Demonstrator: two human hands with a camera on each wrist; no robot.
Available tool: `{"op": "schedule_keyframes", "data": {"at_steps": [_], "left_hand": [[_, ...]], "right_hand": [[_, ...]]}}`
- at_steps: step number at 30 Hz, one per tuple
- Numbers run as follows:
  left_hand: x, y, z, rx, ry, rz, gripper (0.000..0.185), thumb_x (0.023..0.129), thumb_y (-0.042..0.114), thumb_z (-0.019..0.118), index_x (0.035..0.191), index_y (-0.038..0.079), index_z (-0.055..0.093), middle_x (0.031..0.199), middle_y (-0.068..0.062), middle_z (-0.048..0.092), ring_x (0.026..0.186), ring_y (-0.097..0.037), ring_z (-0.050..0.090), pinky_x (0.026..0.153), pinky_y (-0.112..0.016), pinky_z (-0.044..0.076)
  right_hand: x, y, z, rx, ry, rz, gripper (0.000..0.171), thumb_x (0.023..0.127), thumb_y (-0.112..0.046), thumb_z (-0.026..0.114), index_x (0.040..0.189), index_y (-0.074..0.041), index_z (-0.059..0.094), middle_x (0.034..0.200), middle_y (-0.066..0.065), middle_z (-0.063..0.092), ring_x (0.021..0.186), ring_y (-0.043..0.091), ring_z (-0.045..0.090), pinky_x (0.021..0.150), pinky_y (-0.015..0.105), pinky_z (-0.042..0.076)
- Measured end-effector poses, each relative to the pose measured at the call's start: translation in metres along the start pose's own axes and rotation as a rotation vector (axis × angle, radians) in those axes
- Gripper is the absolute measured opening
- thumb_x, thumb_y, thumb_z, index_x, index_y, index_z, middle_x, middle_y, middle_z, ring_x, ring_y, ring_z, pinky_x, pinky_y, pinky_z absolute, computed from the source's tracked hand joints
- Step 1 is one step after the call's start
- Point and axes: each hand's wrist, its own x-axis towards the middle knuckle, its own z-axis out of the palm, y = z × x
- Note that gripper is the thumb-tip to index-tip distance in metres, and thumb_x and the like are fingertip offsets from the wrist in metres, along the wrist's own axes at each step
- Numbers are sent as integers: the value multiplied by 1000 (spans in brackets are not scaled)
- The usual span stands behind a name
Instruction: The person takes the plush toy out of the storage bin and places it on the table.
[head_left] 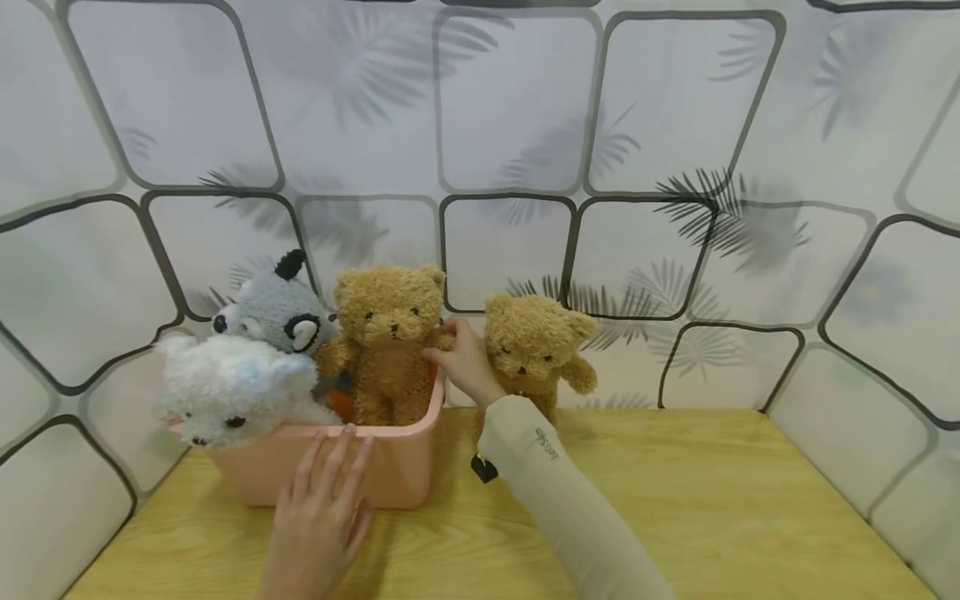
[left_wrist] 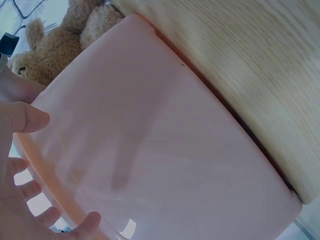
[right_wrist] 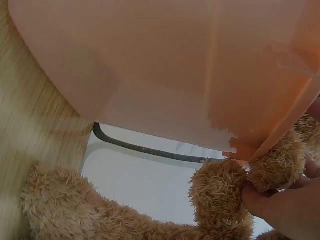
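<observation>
A pink plastic bin holds several plush toys. At its right end stands a tan teddy bear, upright and facing forward. My right hand pinches that bear's arm by the bin's right rim; the right wrist view shows thumb and fingers about the tan fur. My left hand lies with outstretched fingers against the bin's front rim. Beside the bin, a second tan teddy bear leans against the backdrop, partly hidden behind my right forearm.
A white fluffy plush slumps over the bin's front left rim. Behind it sits a grey plush with a dark tuft. A small black object shows near my right sleeve. The wooden table meets a patterned cloth backdrop.
</observation>
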Motion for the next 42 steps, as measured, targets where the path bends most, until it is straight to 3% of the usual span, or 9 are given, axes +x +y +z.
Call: {"op": "schedule_keyframes", "data": {"at_steps": [5,9,16,19,24,27,34,38,42], "left_hand": [[0,-2,0,2,-1,2,56,105,36,28,147,7,50,150,-19,47,126,-51,46,66,-66,52],[-1,-3,0,-3,2,7,55,105,35,29,146,6,51,149,-20,47,126,-52,46,68,-67,52],[-1,-2,3,-5,36,10,54,103,34,32,144,6,54,149,-19,49,126,-51,47,67,-67,51],[-1,-2,4,-5,47,7,54,103,35,32,143,6,54,148,-18,49,126,-51,47,66,-67,51],[-1,-2,5,-3,53,13,54,104,35,31,143,6,55,148,-19,49,125,-50,47,67,-67,51],[-1,-2,5,-4,51,12,54,104,36,31,142,6,54,148,-19,49,126,-50,47,68,-67,51],[-1,-3,3,-4,17,17,55,105,36,29,145,5,53,150,-19,47,127,-51,45,71,-67,52],[-1,-3,4,-2,22,15,56,105,37,29,145,6,53,149,-19,48,127,-51,46,67,-67,52],[-1,-3,4,-3,25,8,55,105,36,29,144,6,53,148,-20,49,127,-52,46,68,-68,51]], "right_hand": [[9,-1,6,-115,-8,-14,52,94,-8,70,139,4,48,147,23,49,131,36,51,102,49,48],[14,-2,12,-335,26,-65,52,91,-8,74,136,7,54,136,23,58,126,40,53,105,49,44],[12,-9,18,-713,-33,-121,15,86,-15,79,84,-3,71,107,15,67,101,35,58,83,44,52],[10,-14,18,-811,-115,-115,26,90,-15,74,67,-10,62,118,14,65,104,33,57,79,44,52],[5,-19,18,-982,-184,-105,20,93,-27,72,79,-12,72,148,3,53,118,33,55,88,50,50],[1,-20,18,-1040,-177,-157,17,93,-28,72,94,-12,78,149,1,51,121,33,54,90,47,52],[-12,-12,15,-861,-15,-356,9,84,-7,74,92,-4,74,132,11,65,117,31,62,94,39,54],[-23,-6,15,-591,107,-425,13,88,-8,75,98,0,72,108,17,72,77,24,67,71,36,56],[-32,-4,16,-425,221,-486,33,94,-18,73,118,5,69,101,22,73,43,9,39,62,39,55]]}}
